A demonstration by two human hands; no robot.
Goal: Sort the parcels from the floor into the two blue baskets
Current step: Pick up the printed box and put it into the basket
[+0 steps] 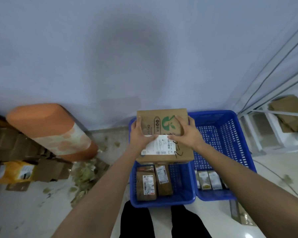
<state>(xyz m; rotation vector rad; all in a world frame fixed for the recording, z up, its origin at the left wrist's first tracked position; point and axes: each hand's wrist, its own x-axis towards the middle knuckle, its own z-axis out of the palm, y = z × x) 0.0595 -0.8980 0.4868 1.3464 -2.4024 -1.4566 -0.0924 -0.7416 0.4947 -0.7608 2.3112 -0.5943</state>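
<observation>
Pale floor (41, 212); both hands' fingers grip cardboard box (163, 134) over left basket (162, 201).

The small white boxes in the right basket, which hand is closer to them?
Right. The right hand holds the cardboard box on the side toward the small white boxes; the left hand grips its far side.
</observation>
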